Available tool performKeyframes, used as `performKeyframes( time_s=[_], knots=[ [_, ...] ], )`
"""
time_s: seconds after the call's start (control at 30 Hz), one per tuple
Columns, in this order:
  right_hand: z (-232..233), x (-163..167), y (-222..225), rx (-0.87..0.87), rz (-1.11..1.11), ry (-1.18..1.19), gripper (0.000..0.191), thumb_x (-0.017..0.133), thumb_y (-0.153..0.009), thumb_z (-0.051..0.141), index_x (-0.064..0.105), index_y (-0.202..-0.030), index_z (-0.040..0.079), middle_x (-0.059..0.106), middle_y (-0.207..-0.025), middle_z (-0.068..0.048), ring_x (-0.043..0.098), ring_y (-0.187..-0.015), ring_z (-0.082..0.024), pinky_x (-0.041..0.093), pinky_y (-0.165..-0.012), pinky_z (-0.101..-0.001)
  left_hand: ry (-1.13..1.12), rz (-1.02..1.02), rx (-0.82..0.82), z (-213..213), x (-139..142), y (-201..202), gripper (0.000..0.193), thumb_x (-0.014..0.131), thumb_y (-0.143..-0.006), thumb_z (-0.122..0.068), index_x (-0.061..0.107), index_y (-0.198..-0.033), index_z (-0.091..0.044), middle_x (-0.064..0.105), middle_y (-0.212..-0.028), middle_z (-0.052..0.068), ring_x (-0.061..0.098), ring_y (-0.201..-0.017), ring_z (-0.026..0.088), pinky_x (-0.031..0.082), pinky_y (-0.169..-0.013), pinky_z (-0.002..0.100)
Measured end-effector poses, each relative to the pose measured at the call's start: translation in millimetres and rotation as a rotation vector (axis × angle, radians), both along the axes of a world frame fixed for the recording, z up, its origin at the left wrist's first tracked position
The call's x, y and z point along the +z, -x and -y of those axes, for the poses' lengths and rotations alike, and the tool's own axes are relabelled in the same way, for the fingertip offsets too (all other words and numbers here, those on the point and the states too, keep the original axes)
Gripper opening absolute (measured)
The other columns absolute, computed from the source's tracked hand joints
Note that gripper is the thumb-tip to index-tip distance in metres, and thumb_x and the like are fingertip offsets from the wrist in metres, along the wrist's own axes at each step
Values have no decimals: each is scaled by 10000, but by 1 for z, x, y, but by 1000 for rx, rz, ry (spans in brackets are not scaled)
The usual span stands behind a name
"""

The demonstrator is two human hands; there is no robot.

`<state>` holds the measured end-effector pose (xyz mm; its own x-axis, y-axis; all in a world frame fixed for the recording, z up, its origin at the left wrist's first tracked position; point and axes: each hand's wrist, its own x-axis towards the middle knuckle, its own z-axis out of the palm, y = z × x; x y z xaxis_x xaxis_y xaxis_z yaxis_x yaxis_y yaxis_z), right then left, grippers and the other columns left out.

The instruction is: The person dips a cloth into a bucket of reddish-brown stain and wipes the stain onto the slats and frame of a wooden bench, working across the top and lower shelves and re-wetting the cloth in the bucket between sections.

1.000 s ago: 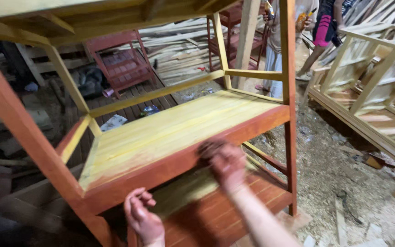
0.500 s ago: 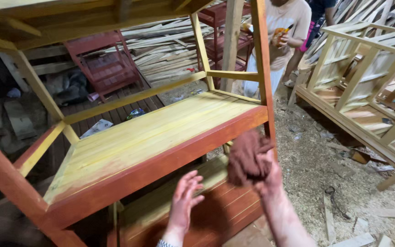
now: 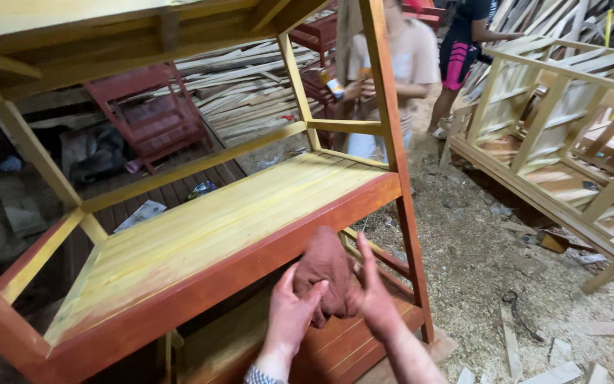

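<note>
fingers of left hand and right hand clasp a brown rag beside the shelf's red front rail.

Slatted wooden shelf frame (yellow top, red-stained front rail) stands on a sawdust-strewn floor.

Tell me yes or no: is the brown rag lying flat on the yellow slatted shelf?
No: the brown rag is bunched between the left hand and right hand, in front of the shelf's red front rail.
</note>
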<state>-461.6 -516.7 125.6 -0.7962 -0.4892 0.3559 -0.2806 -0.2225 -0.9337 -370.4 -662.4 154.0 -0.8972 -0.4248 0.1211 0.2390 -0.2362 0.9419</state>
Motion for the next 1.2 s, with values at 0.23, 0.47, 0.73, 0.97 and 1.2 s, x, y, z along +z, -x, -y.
performKeyframes(
  time_s=[0.23, 0.47, 0.73, 0.97, 1.2],
  knots=[
    [22, 7, 4, -286, -137, -74, 871, 793, -711, 177, 429, -1494, 65, 541, -1488, -177, 539, -1386, -286, 448, -1150, -414, 438, -25, -120, 6, 17, 24, 495, 648, -972, -324, 624, -1356, -13, 669, -1291, 126, 622, -1175, 168, 491, -999, 332],
    [-12, 34, 142, -631, 70, 195, 772, 703, -785, 178, 328, -1449, 55, 511, -1385, -253, 589, -1216, -341, 527, -1034, -489, 409, -12, 50, 22, -10, 17, 398, 554, -1011, -337, 716, -1219, -39, 680, -1247, 102, 670, -1119, 191, 542, -966, 347],
    [36, -5, 158, -1037, -166, -538, 1018, 679, -826, 611, 195, -1580, 128, 157, -1597, -298, 177, -1477, -514, 220, -1173, -647, 264, 185, 23, 33, -49, 8, 384, 522, -997, -358, 744, -1154, -87, 763, -1099, 29, 709, -943, 143, 558, -812, 317],
    [98, -44, 16, -788, -571, -523, 928, 752, -800, 371, 281, -1539, 68, 283, -1601, -242, 247, -1481, -470, 203, -1197, -685, 104, -110, 219, 34, -73, 24, 304, 532, -1049, -225, 732, -1128, -10, 735, -1001, 94, 655, -881, 129, 516, -768, 288],
    [41, -3, 133, -975, -352, -565, 876, 654, -952, 348, 136, -1614, 102, 200, -1515, -304, 249, -1390, -554, 346, -1063, -663, 91, -67, 248, 40, -72, 12, 296, 513, -1044, -212, 718, -1110, -9, 695, -941, 61, 626, -814, 128, 527, -761, 284]
  ],
)
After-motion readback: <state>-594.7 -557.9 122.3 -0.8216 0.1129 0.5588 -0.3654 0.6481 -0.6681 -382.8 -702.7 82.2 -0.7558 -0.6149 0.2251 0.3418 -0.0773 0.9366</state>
